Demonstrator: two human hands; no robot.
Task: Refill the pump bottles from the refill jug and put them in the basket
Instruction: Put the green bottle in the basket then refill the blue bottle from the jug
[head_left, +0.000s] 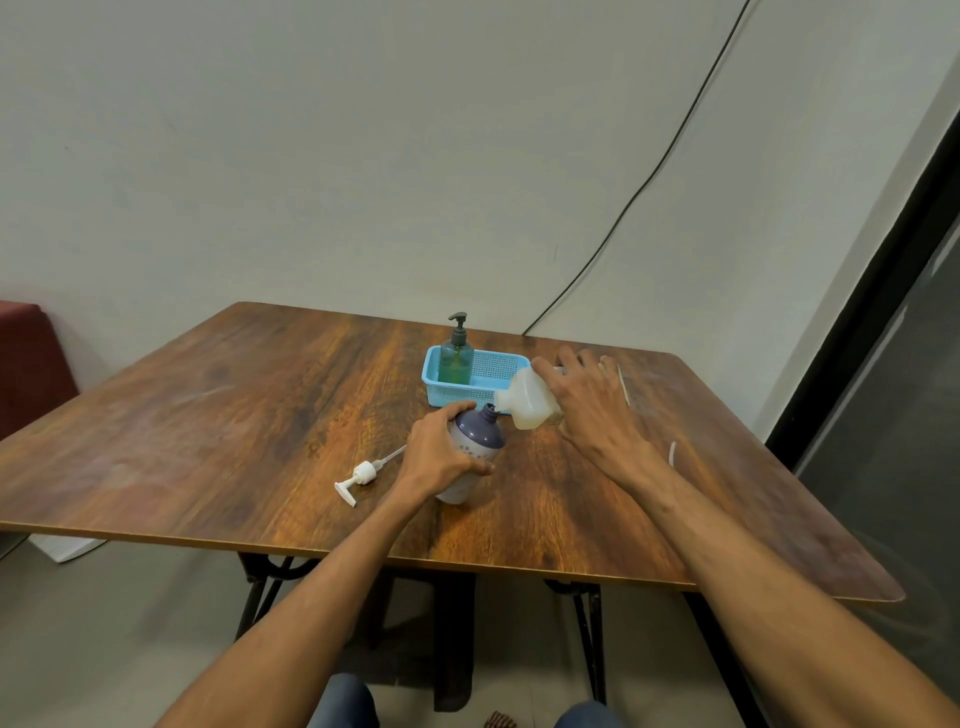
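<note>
Centre of the frame: the refill, mid-pour. A dark-grained wooden tabletop (208, 426) carries everything.

At its upper middle stands a light-blue perforated plastic basket (452, 393). In the left end of the basket a clear green pump bottle (456, 361) stands upright with its dark pump head fitted. This bottle appears to be finished and stowed. No second bottle shows in the right part of the basket.

Just in front of the basket, the left hand (441, 457) wraps fingers and thumb round the body of a lavender plastic bottle with a darker purple shoulder and an open neck (480, 436). The bottle rests on the tabletop, leaning a little to the right. Its white pump head (361, 475), with a long dip tube, lies on its side to the left of that hand and apart from it.

To the right, the right hand (587, 400) holds from above a translucent white plastic refill jug (524, 402) containing pale yellowish liquid. The jug is tipped to the left, and its mouth meets the neck of the lavender bottle. Whether liquid is flowing cannot be told, and the bottle's opaque wall hides its fill level.

Judged progress: one bottle is done and the second is being filled. What remains is to end the pour, set the refill jug down, screw the white pump head back on, and stand the lavender bottle in the basket beside the green one.
</note>
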